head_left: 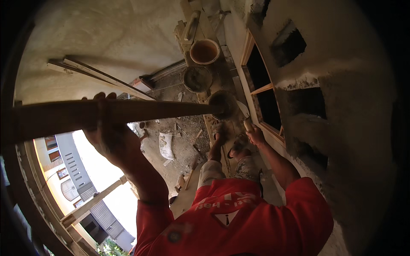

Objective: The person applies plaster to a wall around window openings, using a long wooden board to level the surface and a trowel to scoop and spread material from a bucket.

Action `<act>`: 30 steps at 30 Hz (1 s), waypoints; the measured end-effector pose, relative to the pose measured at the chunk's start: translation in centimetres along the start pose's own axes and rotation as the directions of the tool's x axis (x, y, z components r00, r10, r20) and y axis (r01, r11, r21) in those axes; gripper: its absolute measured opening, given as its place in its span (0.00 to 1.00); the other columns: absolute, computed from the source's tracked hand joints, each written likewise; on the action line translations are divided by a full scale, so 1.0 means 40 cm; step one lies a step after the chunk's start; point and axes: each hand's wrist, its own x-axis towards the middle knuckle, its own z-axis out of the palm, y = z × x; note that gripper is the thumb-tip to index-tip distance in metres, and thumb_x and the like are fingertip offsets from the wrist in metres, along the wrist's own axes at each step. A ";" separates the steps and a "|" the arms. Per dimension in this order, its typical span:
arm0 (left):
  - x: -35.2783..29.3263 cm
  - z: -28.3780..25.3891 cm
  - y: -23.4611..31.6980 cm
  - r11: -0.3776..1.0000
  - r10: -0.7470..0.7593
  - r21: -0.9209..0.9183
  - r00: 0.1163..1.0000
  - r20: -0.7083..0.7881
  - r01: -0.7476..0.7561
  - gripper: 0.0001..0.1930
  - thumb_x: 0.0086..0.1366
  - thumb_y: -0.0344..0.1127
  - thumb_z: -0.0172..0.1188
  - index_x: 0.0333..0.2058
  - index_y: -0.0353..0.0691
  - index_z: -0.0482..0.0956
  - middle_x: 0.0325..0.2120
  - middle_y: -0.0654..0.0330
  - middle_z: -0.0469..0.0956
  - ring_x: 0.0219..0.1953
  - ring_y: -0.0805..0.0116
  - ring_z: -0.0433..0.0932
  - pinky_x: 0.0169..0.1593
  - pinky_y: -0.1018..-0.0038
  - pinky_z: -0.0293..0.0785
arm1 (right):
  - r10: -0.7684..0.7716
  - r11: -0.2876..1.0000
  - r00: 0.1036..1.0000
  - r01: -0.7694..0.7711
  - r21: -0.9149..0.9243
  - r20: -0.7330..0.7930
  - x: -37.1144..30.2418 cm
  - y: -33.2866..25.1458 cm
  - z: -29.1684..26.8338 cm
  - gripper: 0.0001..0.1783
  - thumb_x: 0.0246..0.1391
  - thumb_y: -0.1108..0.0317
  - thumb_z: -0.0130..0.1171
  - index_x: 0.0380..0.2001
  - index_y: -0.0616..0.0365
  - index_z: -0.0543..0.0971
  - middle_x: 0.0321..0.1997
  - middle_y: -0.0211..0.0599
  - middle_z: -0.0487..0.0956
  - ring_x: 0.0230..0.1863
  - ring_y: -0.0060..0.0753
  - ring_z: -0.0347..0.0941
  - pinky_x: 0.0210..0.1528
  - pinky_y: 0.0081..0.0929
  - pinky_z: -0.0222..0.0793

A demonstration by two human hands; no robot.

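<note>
Your red shirt (252, 219) has pale lettering + a triangle. Your L hand (114, 143) is wrapped round a long wooden plank (143, 112), raised crosswise; R hand (256, 135) grips a trowel (244, 110) by its handle, blade beside the nearest bucket (233, 100). 2nd bucket (185, 80), then 3rd (191, 52) w/ brown contents, beyond.

Here are the planks (208, 26) under me, running ahead alongside the wall, and my feet (220, 135) are planted right on them. Now look up the line: three buckets in a row! The nearest bucket (222, 91) sits just beyond my toes, partly hidden. Next comes the middle bucket (184, 81), grey and dark inside; then the far bucket (191, 51), pale-rimmed, something brown in it. Past that, a float (192, 26) lies on the boards. Down below, the ground (181, 157) carries a pale sack (166, 146), scattered rubble and wood scraps.
</note>
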 end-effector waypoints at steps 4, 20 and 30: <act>0.032 0.153 0.006 0.996 -0.007 0.089 0.998 0.062 0.001 0.23 0.51 0.27 0.71 0.42 0.31 0.67 0.35 0.56 0.71 0.36 0.68 0.74 0.41 0.71 0.74 | 0.084 0.994 0.990 -0.075 0.086 -0.112 -0.159 0.002 -0.080 0.31 0.57 0.66 0.57 0.63 0.58 0.63 0.18 0.29 0.68 0.14 0.19 0.61 0.15 0.24 0.58; -0.067 0.251 -0.003 0.995 -0.015 0.098 0.975 0.224 -0.008 0.35 0.40 0.36 0.75 0.44 0.30 0.64 0.35 0.48 0.75 0.36 0.60 0.77 0.42 0.65 0.75 | -0.716 0.557 0.643 0.761 -0.333 0.272 -0.532 -0.470 -0.192 0.27 0.52 0.68 0.62 0.56 0.61 0.71 0.40 0.48 0.81 0.42 0.35 0.80 0.44 0.32 0.74; 0.026 0.158 0.319 0.997 0.075 -0.034 0.978 0.194 -0.070 0.19 0.51 0.30 0.68 0.39 0.36 0.69 0.28 0.60 0.74 0.28 0.71 0.74 0.33 0.75 0.71 | -0.553 0.306 0.739 0.609 -0.732 0.384 -0.154 -0.311 -0.029 0.30 0.50 0.59 0.61 0.57 0.57 0.72 0.38 0.52 0.82 0.40 0.52 0.80 0.44 0.42 0.75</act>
